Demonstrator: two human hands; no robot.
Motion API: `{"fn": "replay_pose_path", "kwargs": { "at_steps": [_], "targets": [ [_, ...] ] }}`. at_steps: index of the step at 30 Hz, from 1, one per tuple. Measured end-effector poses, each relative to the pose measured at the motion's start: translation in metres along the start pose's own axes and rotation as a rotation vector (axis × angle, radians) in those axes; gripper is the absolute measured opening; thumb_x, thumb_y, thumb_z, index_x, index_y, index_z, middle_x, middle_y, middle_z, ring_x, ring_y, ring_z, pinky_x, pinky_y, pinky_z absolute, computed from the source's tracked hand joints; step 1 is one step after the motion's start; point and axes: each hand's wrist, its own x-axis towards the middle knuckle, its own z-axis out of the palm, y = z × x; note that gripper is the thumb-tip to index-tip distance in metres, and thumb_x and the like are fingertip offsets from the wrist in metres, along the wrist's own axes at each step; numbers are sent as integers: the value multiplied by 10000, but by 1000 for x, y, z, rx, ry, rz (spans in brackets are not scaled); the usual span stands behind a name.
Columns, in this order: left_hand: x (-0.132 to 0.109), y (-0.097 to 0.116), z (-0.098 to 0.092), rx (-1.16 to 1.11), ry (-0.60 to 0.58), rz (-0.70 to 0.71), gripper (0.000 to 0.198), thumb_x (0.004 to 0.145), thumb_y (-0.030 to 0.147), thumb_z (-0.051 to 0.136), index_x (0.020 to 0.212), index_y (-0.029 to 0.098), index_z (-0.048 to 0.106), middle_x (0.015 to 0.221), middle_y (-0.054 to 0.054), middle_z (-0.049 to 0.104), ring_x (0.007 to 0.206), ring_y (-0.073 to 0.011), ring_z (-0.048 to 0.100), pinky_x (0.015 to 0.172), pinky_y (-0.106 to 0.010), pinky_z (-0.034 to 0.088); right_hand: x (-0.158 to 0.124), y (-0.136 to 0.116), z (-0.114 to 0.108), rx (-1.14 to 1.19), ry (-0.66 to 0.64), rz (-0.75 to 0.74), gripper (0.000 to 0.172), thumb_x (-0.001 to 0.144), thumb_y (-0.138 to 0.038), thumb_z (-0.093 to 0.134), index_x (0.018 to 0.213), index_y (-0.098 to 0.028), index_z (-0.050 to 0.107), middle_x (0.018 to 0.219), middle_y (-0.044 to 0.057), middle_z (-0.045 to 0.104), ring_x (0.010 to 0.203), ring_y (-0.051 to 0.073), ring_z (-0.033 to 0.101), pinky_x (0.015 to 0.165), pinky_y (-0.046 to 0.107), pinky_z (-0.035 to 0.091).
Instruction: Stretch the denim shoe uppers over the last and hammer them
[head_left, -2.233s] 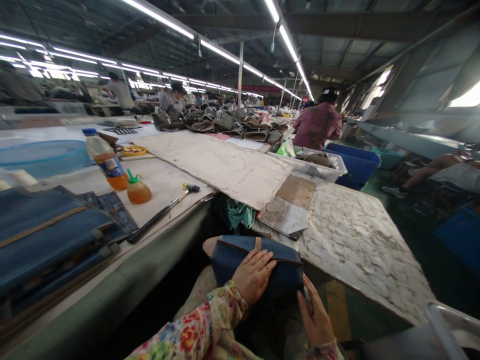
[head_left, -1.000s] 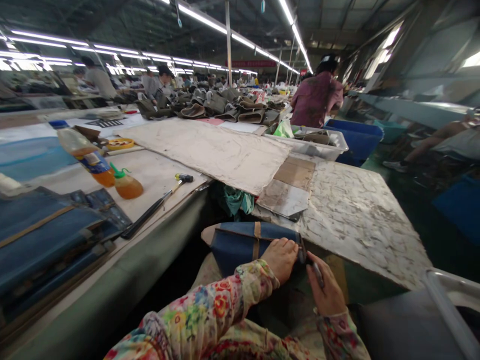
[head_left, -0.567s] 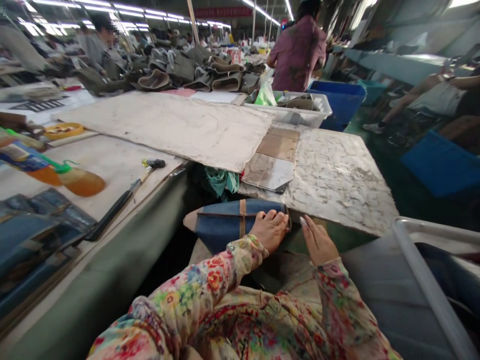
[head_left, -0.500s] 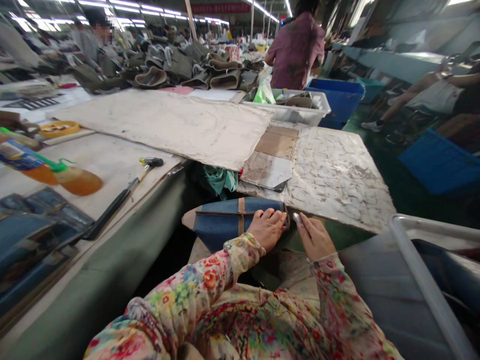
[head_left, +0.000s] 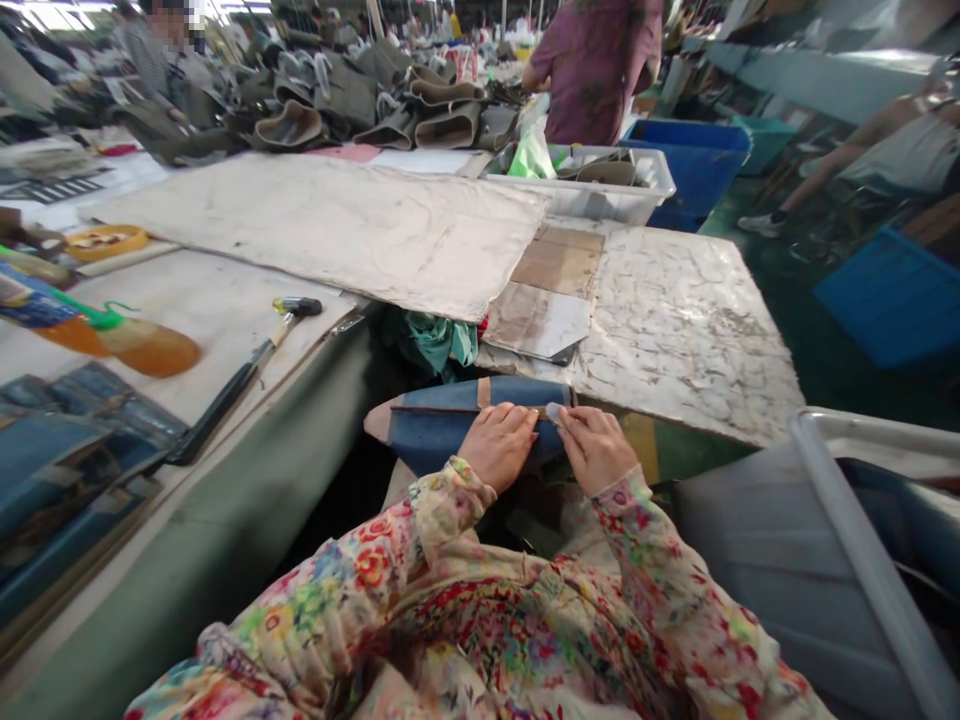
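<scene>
Down on the lap, just below the table edge [head_left: 675, 400], lies the blue bag [head_left: 442, 430]. Left hand [head_left: 499, 445] presses flat on it; right hand [head_left: 596, 450] pinches a small tool [head_left: 553, 412] against its top seam.

A long bench [head_left: 225, 300] runs away through a large workshop hall, its far corner covered by a worn, pale board [head_left: 675, 330]. The floor [head_left: 780, 290] is dark green. Blue crates [head_left: 892, 300] stand at the right, beside a white tub [head_left: 600, 200].
</scene>
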Motion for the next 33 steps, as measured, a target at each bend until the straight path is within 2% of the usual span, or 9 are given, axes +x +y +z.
{"fn": "replay_pose_path", "kwargs": {
  "at_steps": [6,13,16,25,29,33],
  "targets": [
    [-15,-13,-4,43,40,-62,325,919,272,341,1159,137,512,1062,-68,584,1023,-185,487,888,-327,359,15,-31,6,34,-63,-52,296,886,-224,394,1088,-158,601,982,82,575,921,202,489,845,328,447],
    [-44,-32,-11,91,181,-105,321,888,225,409,1183,168,521,1164,-56,572,1099,-182,472,963,-320,338,26,-52,13,59,-170,-75,301,868,-207,426,1120,-148,580,1008,94,567,927,208,476,839,328,452],
    [-53,-36,-12,115,203,-127,330,888,232,401,1187,169,526,1194,-66,562,1117,-191,475,976,-331,338,28,-50,13,100,-206,-61,299,849,-220,467,1114,-152,588,1010,90,564,929,208,480,854,331,447],
    [-70,-34,-11,122,158,-103,384,894,222,369,1258,140,459,1305,-70,482,1225,-186,400,972,-318,348,38,-28,13,370,-343,-120,342,860,-296,439,1160,-200,572,983,72,572,923,177,531,849,320,448],
    [-70,-32,-13,110,163,-167,359,897,245,380,1233,169,479,1261,-66,522,1169,-184,447,937,-317,355,44,-24,14,447,-378,-136,348,859,-312,433,1150,-195,582,966,69,583,905,170,546,847,321,450],
    [-59,-32,-20,76,156,-262,302,888,279,406,1150,185,523,1142,-59,581,1065,-190,493,881,-326,365,53,-20,15,505,-437,-136,348,854,-333,437,1116,-182,606,945,73,592,891,164,565,836,311,461]
  ]
}}
